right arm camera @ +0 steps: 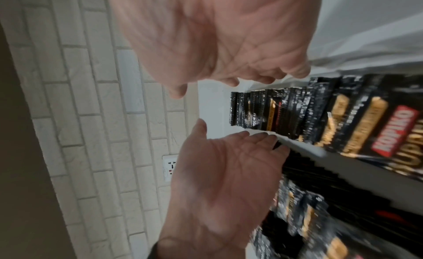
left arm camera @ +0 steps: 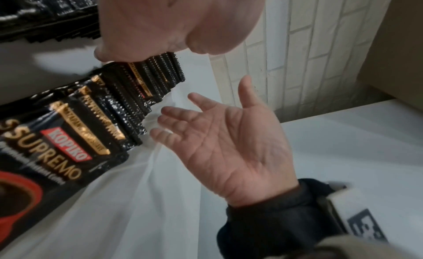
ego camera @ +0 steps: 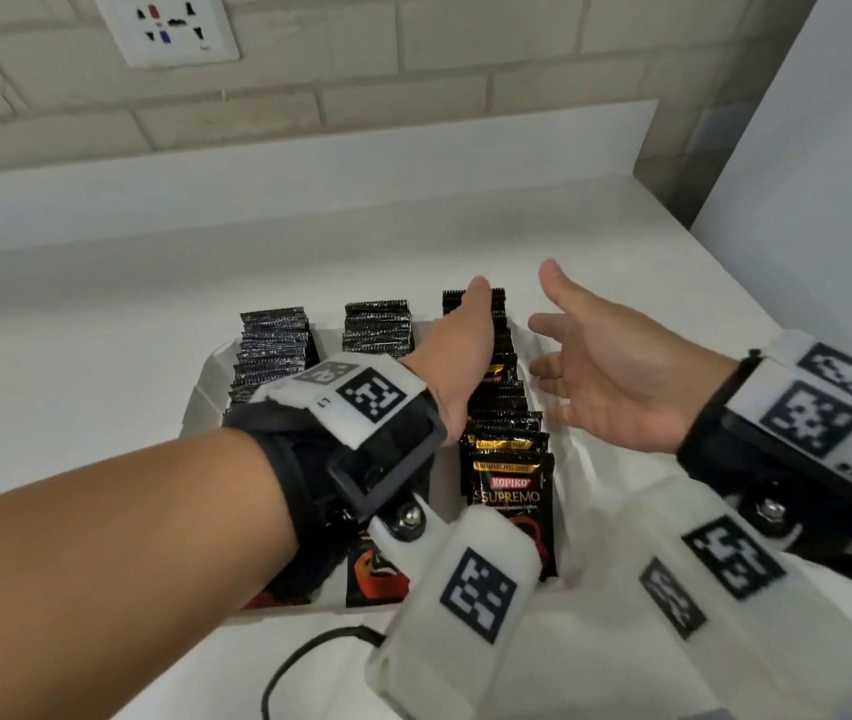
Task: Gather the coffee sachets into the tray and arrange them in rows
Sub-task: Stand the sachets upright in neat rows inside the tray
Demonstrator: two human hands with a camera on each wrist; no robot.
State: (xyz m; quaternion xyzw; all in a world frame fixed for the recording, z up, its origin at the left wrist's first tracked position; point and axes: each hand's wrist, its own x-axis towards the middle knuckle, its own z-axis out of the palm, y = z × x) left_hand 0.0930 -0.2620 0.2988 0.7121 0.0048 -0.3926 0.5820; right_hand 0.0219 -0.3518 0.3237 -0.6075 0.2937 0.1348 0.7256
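Sachets (ego camera: 509,470) stand packed in three front-to-back rows inside white tray (ego camera: 208,402) on white counter (ego camera: 101,314); each row overlaps like shingles, black packs with gold bands, nearest one reads KOPIKO SUPREMO. Left row (ego camera: 273,350) and middle row (ego camera: 377,327) sit apart from each other, right row nearest tray's right side. Left hand (ego camera: 465,350) lies along left edge of right row, fingers straight and together, pointing away from the person, palm facing right; right wrist view shows its fingertips (right arm camera: 263,138) at the row's far end, touching or just beside the packs, cannot tell which. It holds nothing. Right hand (ego camera: 616,371) hovers just right of same row, palm facing left toward the sachets, fingers loosely spread and slightly bent, thumb up, not touching the packs in left wrist view (left arm camera: 226,141); nothing in it. Row sits between the two palms. Both wrists carry black straps with white marker blocks (ego camera: 481,589). Black cable (ego camera: 299,662) loops on counter near tray's front edge. Wall socket (ego camera: 174,26) on brick-pattern wall (ego camera: 413,54) behind counter, upper left. Wrist views motion-blurred at near packs.
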